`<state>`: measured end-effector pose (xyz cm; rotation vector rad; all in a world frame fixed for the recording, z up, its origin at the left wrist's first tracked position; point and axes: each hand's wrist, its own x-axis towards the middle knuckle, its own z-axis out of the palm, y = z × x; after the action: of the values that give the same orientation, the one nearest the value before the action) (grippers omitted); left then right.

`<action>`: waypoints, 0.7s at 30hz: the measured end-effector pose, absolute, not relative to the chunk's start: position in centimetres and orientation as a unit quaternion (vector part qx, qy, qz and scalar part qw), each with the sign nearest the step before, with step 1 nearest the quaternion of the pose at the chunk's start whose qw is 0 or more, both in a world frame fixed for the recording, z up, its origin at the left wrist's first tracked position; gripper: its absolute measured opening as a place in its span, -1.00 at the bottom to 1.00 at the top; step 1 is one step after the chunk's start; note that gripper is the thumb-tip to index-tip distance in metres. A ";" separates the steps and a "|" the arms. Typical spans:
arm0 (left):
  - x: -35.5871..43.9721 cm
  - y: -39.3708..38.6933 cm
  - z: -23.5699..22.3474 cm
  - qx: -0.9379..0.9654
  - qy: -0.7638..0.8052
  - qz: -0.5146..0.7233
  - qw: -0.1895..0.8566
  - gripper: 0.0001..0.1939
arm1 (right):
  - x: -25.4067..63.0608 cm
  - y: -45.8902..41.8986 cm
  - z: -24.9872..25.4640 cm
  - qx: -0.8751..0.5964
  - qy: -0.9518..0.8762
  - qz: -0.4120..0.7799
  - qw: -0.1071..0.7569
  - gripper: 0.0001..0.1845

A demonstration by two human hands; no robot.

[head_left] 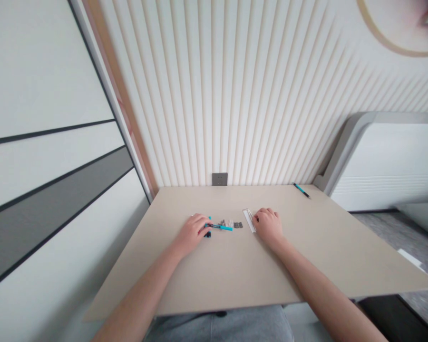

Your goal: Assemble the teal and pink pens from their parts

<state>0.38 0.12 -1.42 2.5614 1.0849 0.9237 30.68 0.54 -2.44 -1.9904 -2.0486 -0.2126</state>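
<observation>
One blue/blk pen is pinched in our L hand, ctr of frame. Our R hand curls by a white strip, right of ctr; can't tell its grip. Grey pcs lie btwn hands on the surface.

The wall behind the worktop is white and has lots of up-and-down stripes. A dark gray socket sits low on it, just above the far edge. On the left are big white doors with black lines and one gray band. Far on the right is a white and gray headboard, with a gray pillow by it. Up in the far right corner, part of a gold ring shows on the wall.
</observation>
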 end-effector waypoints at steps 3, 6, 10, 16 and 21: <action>0.4 0.1 -1.4 0.869 0.367 0.316 0.107 -0.89 | 30.5 0.6 -2.5 -0.703 -0.692 -0.065 0.150 -0.70; 0.4 0.0 -1.3 0.869 0.366 0.315 0.110 -0.89 | 30.5 0.7 -2.6 -0.712 -0.681 -0.050 0.162 -0.71; 0.4 -0.1 -1.3 0.867 0.367 0.317 0.112 -0.89 | 30.8 0.9 -2.6 -0.714 -0.675 -0.021 0.186 -0.72; 0.4 0.0 -1.3 0.868 0.368 0.314 0.110 -0.89 | 31.1 0.8 -2.6 -0.701 -0.687 -0.024 0.191 -0.70; 0.5 0.0 -1.2 0.870 0.366 0.311 0.110 -0.89 | 30.9 0.6 -2.4 -0.683 -0.707 -0.029 0.181 -0.66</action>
<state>0.46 -0.02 -1.22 2.5580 1.0743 0.9149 30.89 0.55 -2.38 -1.9291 -1.9970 -0.0816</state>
